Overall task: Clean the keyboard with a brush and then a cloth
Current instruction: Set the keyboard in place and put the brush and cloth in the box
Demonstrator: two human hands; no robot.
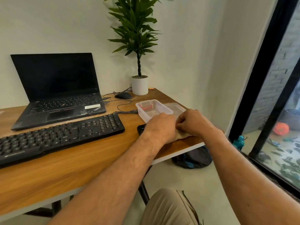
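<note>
The black keyboard (60,137) lies well to the left on the desk (68,169), long axis left to right, nearer the left hand (159,125). Both the left and right hand (193,122) pinch the beige cloth (183,135) at the desk's right edge.

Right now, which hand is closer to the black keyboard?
The left hand. It sits just past the right end of the keyboard, gripping the cloth. The right hand is further right, beyond the left.

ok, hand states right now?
Left hand: on the cloth, grip hidden, cannot tell.
Right hand: fingers curled, pinching the cloth.
</note>
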